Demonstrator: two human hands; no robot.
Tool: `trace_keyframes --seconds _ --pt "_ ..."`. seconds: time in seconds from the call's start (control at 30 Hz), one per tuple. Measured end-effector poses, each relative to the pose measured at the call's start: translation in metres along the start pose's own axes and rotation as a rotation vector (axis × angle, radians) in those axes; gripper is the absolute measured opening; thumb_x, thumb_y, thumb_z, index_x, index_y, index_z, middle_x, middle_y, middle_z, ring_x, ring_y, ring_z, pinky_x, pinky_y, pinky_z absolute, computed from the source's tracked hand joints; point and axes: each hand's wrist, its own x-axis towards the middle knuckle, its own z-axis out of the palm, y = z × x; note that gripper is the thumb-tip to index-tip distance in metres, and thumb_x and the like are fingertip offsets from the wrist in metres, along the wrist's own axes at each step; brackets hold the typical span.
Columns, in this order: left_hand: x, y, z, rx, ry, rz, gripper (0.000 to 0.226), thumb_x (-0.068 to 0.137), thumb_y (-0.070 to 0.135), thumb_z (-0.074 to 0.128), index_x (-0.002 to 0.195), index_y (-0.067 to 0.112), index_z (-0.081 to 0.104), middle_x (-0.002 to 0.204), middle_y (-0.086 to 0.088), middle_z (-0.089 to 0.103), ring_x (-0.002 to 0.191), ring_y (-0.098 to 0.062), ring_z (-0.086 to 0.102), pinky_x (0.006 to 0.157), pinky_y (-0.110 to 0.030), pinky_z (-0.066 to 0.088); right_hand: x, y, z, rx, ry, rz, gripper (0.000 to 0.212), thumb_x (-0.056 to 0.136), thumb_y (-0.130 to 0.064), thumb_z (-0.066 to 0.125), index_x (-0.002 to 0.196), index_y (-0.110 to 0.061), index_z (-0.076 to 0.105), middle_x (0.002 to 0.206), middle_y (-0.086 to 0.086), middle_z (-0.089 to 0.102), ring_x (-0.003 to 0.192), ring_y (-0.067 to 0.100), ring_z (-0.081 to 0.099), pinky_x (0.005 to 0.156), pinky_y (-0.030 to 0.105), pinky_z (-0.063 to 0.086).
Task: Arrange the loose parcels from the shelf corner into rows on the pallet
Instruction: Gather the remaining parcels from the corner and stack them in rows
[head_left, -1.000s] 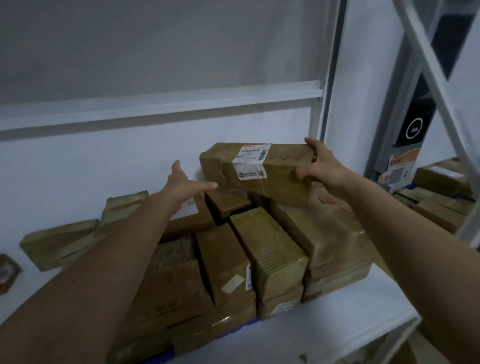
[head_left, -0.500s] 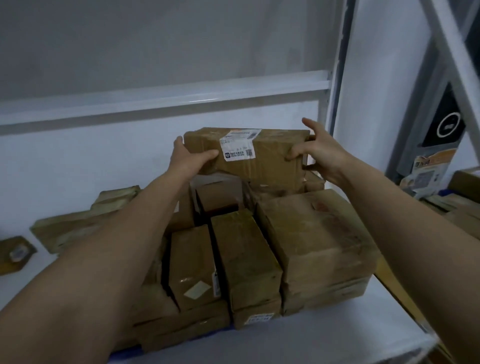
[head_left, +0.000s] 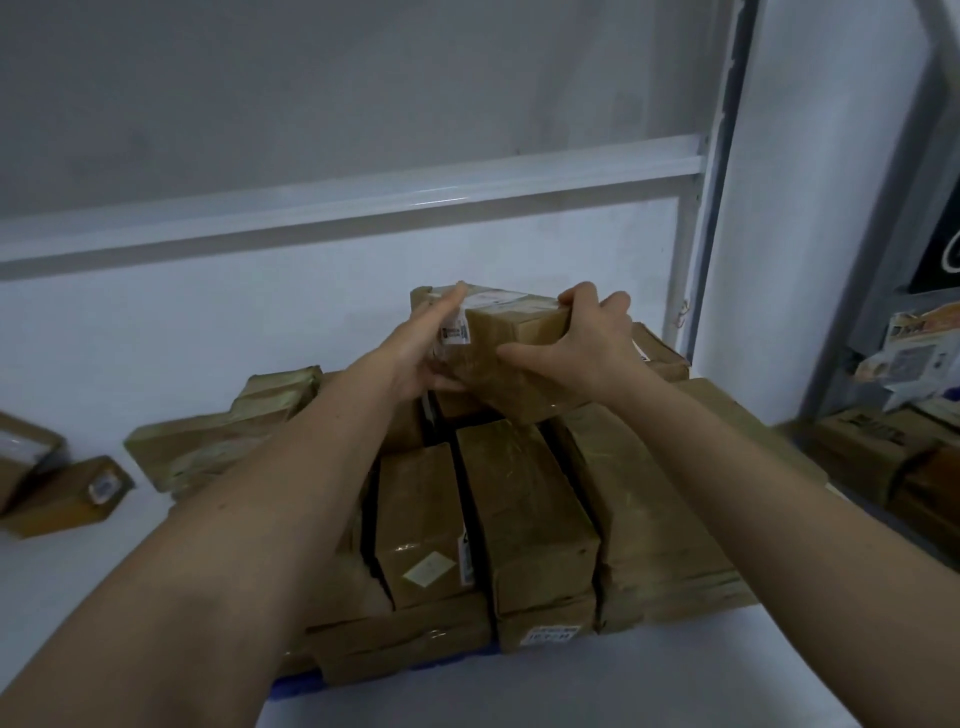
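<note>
Both arms reached forward over the stacked parcels (head_left: 524, 499). Left hand (head_left: 415, 353) gripped the held parcel (head_left: 514, 353) at its left side, fingers extended along the top edge; right hand (head_left: 582, 343) clamped its right end, thumb on the near face. Parcel sat above the back row. White label (head_left: 454, 332) print too blurred to read.

Count: 1 held parcel (head_left: 519, 358), 2 hands on it: left hand (head_left: 415, 358), right hand (head_left: 587, 343). Stack below: roughly 8 brown parcels (head_left: 524, 509) visible, some hidden. 2 small boxes (head_left: 67, 493) far left. Several more boxes (head_left: 872, 447) right, exact count unclear.
</note>
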Motion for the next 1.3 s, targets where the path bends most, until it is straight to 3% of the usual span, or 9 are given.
trace_keyframes --seconds 0.33,0.43,0.53,0.63,0.73,0.8,0.97,1.2,1.3 --pt "-0.004 -0.009 0.013 -0.036 0.057 0.009 0.086 0.07 0.044 0.08 0.139 0.036 0.031 0.122 -0.005 0.055 0.103 -0.029 0.06 0.075 -0.052 0.057 -0.008 0.003 -0.001 -0.01 -0.001 -0.07 0.083 0.064 -0.049 0.077 0.127 -0.017 0.035 0.116 0.003 0.025 0.117 0.026 0.033 0.091 0.034 0.042" --pt "-0.004 -0.008 0.016 -0.015 0.079 0.004 0.106 0.053 0.055 0.086 0.141 0.03 0.031 0.125 -0.006 0.057 0.106 -0.029 0.06 0.071 -0.048 0.058 0.002 0.015 -0.018 0.152 -0.06 -0.014 0.083 0.066 -0.037 0.079 0.134 -0.022 0.033 0.124 0.004 0.029 0.119 0.027 0.038 0.095 0.042 0.048" --pt "0.001 -0.01 0.012 -0.033 0.201 0.005 0.105 0.054 0.055 0.086 0.138 0.021 0.034 0.121 -0.007 0.059 0.111 -0.029 0.057 0.075 -0.047 0.056 0.011 0.039 -0.037 0.349 -0.125 0.042 0.081 0.071 -0.027 0.078 0.138 -0.029 0.034 0.129 0.006 0.034 0.115 0.026 0.045 0.092 0.043 0.052" --pt "0.004 -0.013 0.002 -0.062 0.274 -0.02 0.136 0.049 0.055 0.087 0.152 0.025 0.004 0.145 -0.011 0.041 0.12 -0.032 0.054 0.083 -0.049 0.055 0.019 0.063 -0.055 0.715 -0.199 0.089 0.076 0.077 -0.008 0.073 0.141 -0.028 0.035 0.129 0.013 0.042 0.105 0.027 0.056 0.077 0.032 0.056" --pt "0.004 -0.016 0.002 -0.048 0.194 -0.014 0.103 0.049 0.054 0.085 0.136 0.02 0.043 0.127 -0.004 0.06 0.109 -0.026 0.061 0.065 -0.04 0.053 0.031 0.081 -0.066 0.931 -0.237 0.1 0.076 0.084 0.003 0.062 0.146 -0.025 0.029 0.133 0.008 0.04 0.101 0.021 0.058 0.069 0.023 0.057" --pt "0.009 -0.02 0.01 -0.052 0.194 0.045 0.084 0.052 0.046 0.087 0.123 0.016 0.054 0.115 -0.004 0.066 0.105 -0.024 0.063 0.074 -0.041 0.055 0.041 0.09 -0.069 0.935 -0.208 0.126 0.076 0.086 0.003 0.056 0.149 -0.024 0.023 0.136 0.003 0.035 0.1 0.021 0.058 0.071 0.025 0.057" --pt "0.026 -0.027 0.04 0.105 0.415 0.165 0.083 0.064 0.037 0.087 0.127 0.017 0.037 0.115 -0.003 0.055 0.103 -0.02 0.057 0.088 -0.038 0.053 0.071 0.108 -0.067 0.679 -0.09 0.2 0.076 0.086 0.004 0.053 0.151 -0.014 0.019 0.13 0.008 0.044 0.103 0.02 0.055 0.082 0.028 0.049" --pt "0.032 -0.04 0.052 0.394 0.518 0.12 0.086 0.066 0.03 0.087 0.127 0.013 0.03 0.128 -0.009 0.049 0.106 -0.02 0.048 0.08 -0.028 0.041 0.102 0.13 -0.045 0.552 -0.093 0.218 0.068 0.088 0.0 0.047 0.148 -0.02 0.022 0.133 0.006 0.044 0.117 0.024 0.046 0.099 0.04 0.045" --pt "0.03 -0.042 0.049 0.479 0.485 0.073 0.101 0.061 0.036 0.089 0.136 0.014 0.024 0.134 -0.009 0.046 0.119 -0.025 0.047 0.082 -0.03 0.039 0.108 0.127 -0.032 0.563 -0.084 0.301 0.053 0.088 -0.01 0.049 0.139 -0.016 0.034 0.123 0.009 0.054 0.099 0.022 0.057 0.075 0.035 0.053"
